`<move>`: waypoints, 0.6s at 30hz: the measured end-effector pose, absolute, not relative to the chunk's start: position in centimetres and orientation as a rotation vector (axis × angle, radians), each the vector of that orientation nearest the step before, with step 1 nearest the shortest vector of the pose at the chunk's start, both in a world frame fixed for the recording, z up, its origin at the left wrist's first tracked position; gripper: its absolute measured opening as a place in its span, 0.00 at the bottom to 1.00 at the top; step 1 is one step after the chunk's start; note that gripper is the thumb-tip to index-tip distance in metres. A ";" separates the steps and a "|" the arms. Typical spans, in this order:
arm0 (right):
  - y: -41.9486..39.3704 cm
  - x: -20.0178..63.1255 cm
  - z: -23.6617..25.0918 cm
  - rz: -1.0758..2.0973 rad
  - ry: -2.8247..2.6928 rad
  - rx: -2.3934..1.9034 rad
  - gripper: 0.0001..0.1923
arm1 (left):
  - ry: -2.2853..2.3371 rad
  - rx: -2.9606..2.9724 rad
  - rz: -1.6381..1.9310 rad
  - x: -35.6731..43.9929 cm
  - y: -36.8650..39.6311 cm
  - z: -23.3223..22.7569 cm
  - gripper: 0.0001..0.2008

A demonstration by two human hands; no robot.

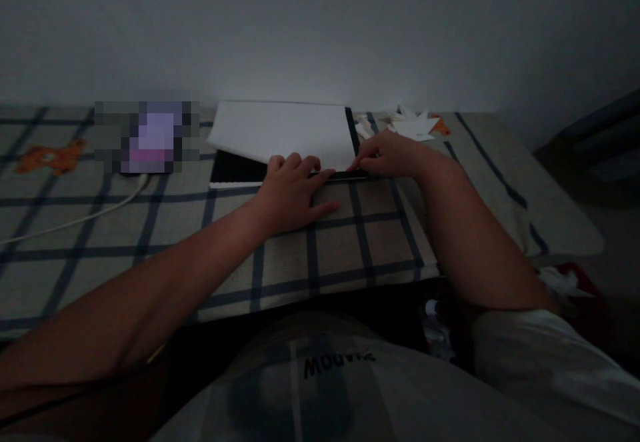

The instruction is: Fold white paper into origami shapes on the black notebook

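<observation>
At frame centre, the left hand (291,194) lies spread and ungripping on the notebook (285,130), while the right hand (387,154) touches its lower-right edge, too dim to tell whether pinching.

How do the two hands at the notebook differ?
The left hand is spread, thumb out over the cloth; the right hand is mostly curled, index finger extended. The left is about midway along the notebook's near edge, the right by that edge's right end. Both are bare.
</observation>
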State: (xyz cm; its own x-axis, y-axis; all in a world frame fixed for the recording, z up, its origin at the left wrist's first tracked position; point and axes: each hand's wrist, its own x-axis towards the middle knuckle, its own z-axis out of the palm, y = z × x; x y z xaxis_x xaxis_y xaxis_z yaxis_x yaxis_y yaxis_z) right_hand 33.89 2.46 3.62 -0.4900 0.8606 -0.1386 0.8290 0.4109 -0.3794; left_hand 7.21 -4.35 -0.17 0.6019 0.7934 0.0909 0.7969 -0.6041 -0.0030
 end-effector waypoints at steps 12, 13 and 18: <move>2.6 34.6 4.0 0.575 -2.490 -1.735 0.14 | -1.388 -2.771 -0.106 7.3 -4.4 0.0 0.38; 2.6 34.7 4.0 0.561 -2.501 -1.709 0.13 | -1.388 -2.770 -0.108 7.2 -4.4 0.0 0.38; 2.9 34.6 3.6 0.369 -2.530 -1.509 0.14 | -1.379 -2.761 -0.105 7.2 -4.4 -0.1 0.37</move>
